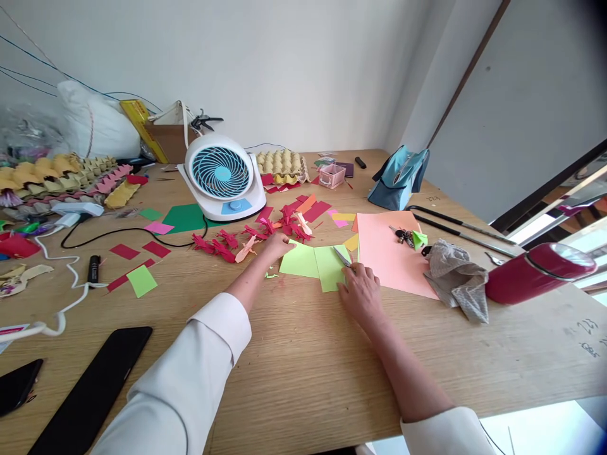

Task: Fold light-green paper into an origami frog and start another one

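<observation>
Two light green paper pieces lie side by side on the table in front of me: a left sheet (301, 260) and a right sheet (329, 272), their edges meeting. My left hand (277, 248) pinches the upper left corner of the left sheet. Under the curled fingers of my right hand (362, 289) are the handles of a pair of scissors (342, 256); the blades point up and left over the right sheet. Small green scraps (270, 273) lie below my left hand. Red crumpled paper shapes (227, 243) sit just beyond it.
A white fan (222, 177) stands behind the red shapes. On the right lie pink sheets (389, 253), keys (403, 235), a grey cloth (458, 278) and a red flask (531, 275). Egg trays (279, 165) and a blue bag (398, 180) are farther back. A black phone (21, 385) lies left.
</observation>
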A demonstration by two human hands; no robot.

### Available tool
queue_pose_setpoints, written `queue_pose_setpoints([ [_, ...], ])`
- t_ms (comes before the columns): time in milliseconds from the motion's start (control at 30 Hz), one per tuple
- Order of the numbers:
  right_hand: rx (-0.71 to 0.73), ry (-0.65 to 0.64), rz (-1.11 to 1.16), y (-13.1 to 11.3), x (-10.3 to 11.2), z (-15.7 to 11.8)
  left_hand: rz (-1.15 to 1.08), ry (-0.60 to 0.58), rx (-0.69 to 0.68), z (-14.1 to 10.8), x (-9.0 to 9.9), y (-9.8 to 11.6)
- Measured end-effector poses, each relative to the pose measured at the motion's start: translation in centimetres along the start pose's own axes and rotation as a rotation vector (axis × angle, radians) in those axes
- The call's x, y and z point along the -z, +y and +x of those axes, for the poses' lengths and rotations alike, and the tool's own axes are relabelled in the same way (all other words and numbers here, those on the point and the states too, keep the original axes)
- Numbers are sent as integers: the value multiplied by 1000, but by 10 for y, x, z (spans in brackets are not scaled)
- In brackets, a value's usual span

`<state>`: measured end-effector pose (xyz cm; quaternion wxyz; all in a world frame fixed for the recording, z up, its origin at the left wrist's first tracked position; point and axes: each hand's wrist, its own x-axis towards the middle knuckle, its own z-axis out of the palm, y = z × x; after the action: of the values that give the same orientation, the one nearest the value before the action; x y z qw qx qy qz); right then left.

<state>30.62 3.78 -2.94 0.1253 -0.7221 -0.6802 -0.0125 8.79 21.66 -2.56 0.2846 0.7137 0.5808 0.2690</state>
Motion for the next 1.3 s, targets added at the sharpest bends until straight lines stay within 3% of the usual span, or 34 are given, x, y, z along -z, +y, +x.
queue_pose_setpoints([
  [233, 0, 2, -12, -2, 1, -2, 108, 29, -10, -19, 7, 30],
  [367, 2, 26, -22, -4, 1, -3, 173, 141, -38, -35, 33, 52],
  [500, 4, 28, 14, 0, 1, -2, 174, 232, -54, -69, 63, 54],
  [633, 28, 86, 311, -2, 4, 0, -362, 213, -60, -112, 77, 37],
  [700, 40, 41, 658, -13, 8, -2, -611, 196, 4, -132, 76, 30],
  [733, 37, -49, 870, -20, 10, -5, -694, 183, 36, -141, 75, 28],
  [833, -10, -506, 1429, -51, 14, -16, -859, 156, 58, -161, 67, 26],
  [900, -47, -658, 1626, -72, 14, -21, -944, 172, 53, -169, 60, 25],
  [967, -127, -642, 1708, -88, 13, -20, -1029, 167, 66, -175, 52, 21],
  [1100, -213, -454, 1672, -101, 9, -11, -1065, 69, 103, -180, 42, 2],
  [1200, -146, -392, 1583, -99, 7, -8, -1047, 32, 100, -181, 42, -11],
  [1300, -35, -435, 1510, -93, 6, -10, -1060, -8, 88, -181, 44, -17],
])
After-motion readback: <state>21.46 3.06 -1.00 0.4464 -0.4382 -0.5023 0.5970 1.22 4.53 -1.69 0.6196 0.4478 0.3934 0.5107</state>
